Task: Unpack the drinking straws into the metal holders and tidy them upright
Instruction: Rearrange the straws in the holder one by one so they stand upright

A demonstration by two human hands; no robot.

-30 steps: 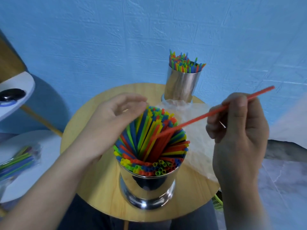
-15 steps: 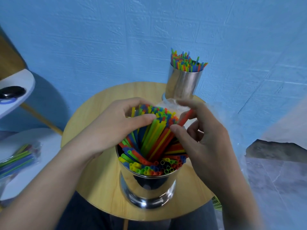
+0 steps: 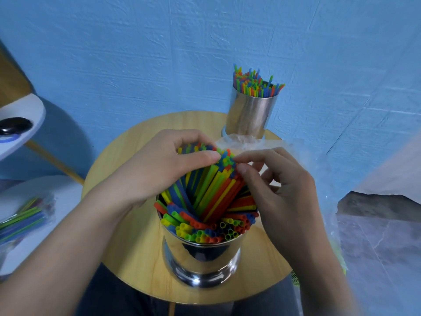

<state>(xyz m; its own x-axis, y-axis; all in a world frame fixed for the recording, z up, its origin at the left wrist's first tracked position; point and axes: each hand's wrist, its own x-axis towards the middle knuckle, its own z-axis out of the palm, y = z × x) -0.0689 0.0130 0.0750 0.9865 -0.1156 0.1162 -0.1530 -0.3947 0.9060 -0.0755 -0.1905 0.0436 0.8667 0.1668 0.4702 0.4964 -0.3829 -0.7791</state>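
Steel nearest us: the near metal holder [image 3: 202, 258] stands on the round wooden bench [image 3: 127, 247], crammed with coloured straws [image 3: 211, 197] leaning away. Our left grip [image 3: 159, 165] curls round their top ends; our right grip [image 3: 284, 190] pinches the same bunch from the right. Beyond stands a second holder [image 3: 250, 112], also full.

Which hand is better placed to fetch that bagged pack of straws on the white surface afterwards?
Probably the left hand: the pack lies to that side, while the right hand would have to cross the near holder. It must first release the straws.
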